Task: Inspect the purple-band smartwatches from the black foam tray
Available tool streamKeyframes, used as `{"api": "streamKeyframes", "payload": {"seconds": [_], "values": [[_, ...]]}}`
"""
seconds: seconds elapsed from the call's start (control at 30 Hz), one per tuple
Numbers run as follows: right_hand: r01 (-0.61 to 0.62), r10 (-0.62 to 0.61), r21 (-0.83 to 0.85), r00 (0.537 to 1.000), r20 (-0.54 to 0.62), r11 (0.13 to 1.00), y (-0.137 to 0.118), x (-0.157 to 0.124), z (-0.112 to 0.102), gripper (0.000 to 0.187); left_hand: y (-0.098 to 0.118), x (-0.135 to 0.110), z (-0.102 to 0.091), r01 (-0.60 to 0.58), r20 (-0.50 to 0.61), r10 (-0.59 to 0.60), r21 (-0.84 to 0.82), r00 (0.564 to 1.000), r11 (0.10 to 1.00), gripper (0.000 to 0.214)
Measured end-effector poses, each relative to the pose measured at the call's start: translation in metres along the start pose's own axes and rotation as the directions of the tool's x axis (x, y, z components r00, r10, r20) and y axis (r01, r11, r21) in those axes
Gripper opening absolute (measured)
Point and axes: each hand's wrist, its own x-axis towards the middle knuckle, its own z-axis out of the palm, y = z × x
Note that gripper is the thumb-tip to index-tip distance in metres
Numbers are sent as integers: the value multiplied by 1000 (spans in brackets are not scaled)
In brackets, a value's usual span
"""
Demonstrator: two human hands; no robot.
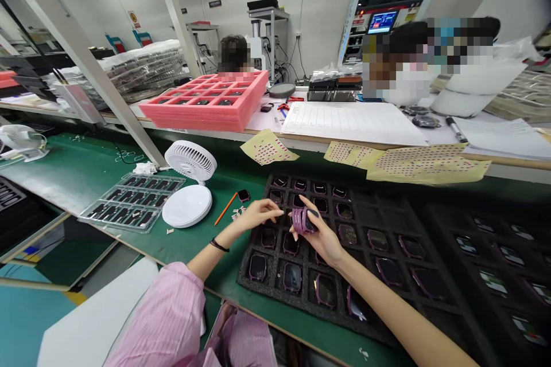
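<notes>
My right hand (322, 238) is closed around a small stack of purple-framed smartwatch cases (300, 221), held above a black foam tray (365, 206). To its left, my left hand (260, 213) hovers over the tray's left edge. Its fingers are partly stretched towards the stack, slightly apart, with nothing visible in them. Purple watches with dark faces, such as a watch (293, 277) in the near row, sit in many of the tray's pockets. Other pockets at the far right of the tray hold no watch. My right hand and the stack hide some middle pockets.
Left of the tray lie an orange pencil (226, 209), a single watch (243, 195) and small white scraps. A white fan (187, 206) and a clear plastic tray (133, 203) stand further left. A pink foam tray (202, 106) rests on the shelf. Co-workers sit behind it.
</notes>
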Motion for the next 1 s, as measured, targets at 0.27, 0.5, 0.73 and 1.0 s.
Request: {"api": "streamKeyframes", "payload": {"seconds": [0.27, 0.5, 0.73, 1.0], "values": [[24, -21, 61, 998, -52, 998, -6, 6, -10, 55, -30, -32, -63, 139, -230, -38, 440, 973, 887, 9], [11, -7, 65, 999, -48, 998, -1, 5, -9, 54, -30, -27, -59, 133, -254, -1, 503, 967, 854, 17], [31, -29, 52, 999, -45, 998, 3, 7, -6, 54, 19, -17, -10, -123, -99, 164, 330, 982, 936, 21], [114, -111, 26, 991, -76, 993, 0, 4, -4, 56, 34, 5, 51, -178, -224, 127, -224, 966, 958, 29]]}}
